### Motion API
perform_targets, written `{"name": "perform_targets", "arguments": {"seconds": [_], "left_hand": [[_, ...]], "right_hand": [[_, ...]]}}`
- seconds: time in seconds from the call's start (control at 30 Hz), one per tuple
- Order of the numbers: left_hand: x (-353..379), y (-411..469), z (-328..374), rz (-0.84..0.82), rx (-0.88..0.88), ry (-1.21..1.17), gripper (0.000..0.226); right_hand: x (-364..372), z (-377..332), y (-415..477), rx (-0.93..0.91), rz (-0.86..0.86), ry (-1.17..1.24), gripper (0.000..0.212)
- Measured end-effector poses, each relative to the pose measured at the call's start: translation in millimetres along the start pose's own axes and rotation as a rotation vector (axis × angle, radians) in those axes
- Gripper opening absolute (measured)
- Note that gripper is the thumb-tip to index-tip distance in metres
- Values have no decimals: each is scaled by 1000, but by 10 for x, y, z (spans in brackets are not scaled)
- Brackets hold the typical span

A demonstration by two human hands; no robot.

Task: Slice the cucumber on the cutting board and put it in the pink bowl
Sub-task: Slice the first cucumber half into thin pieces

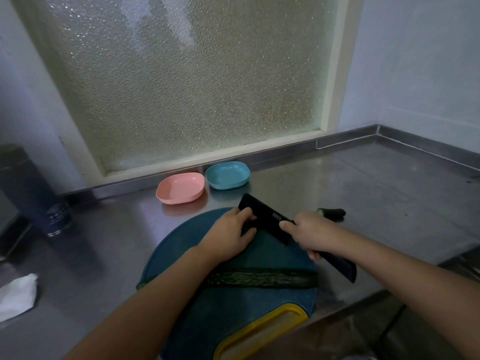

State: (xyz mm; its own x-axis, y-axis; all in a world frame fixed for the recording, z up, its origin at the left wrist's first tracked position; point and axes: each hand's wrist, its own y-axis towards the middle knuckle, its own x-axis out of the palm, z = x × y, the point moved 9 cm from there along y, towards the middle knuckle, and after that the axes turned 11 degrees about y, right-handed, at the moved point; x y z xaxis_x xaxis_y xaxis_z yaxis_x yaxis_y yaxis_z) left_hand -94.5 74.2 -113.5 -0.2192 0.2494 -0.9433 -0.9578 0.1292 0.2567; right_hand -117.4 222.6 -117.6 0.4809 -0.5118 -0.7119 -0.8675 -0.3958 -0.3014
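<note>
A shiny grey steel counter (363,193) is seen in a corner of pale walls. A bumpy frosted glass window (181,81) is set behind it. At the far left a tall dark blue round can (39,193) is stood on the counter. A crumpled white paper (17,294) is laid nearer the front. Under the window a shallow pink plastic bowl (180,187) and a shallow blue plastic bowl (228,175) are placed side by side. In front of them a round blue cutting board with a yellow handle (233,307) is set.

A long dark green cucumber (262,278) is laid flat across the board, with its long side running left to right. Part of it is hidden under the left arm. Its skin is seen to be bumpy and a bit shiny.

Farther back on the board, a short dark piece (248,228) is held between the curled fingers and thumb of the left hand (228,237). It is held right beside a wide black knife (267,216). The knife's dark handle is gripped tight by the right hand (309,235). A small cucumber end (332,213) is left on the counter behind that hand.
</note>
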Motion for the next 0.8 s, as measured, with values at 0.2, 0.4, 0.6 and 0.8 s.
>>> {"name": "perform_targets", "arguments": {"seconds": [0.2, 0.4, 0.6, 0.8], "left_hand": [[-6, 3, -4, 11, 11, 5, 26], [-2, 0, -18, 9, 9, -3, 26], [-3, 3, -12, 4, 2, -5, 26], [-16, -5, 2, 11, 10, 4, 23]], "right_hand": [[-86, -13, 30, 2, 7, 23, 43], [-110, -58, 8, -10, 14, 30, 43], [-119, -93, -18, -1, 7, 18, 46], [-116, -128, -33, -1, 11, 15, 43]]}}
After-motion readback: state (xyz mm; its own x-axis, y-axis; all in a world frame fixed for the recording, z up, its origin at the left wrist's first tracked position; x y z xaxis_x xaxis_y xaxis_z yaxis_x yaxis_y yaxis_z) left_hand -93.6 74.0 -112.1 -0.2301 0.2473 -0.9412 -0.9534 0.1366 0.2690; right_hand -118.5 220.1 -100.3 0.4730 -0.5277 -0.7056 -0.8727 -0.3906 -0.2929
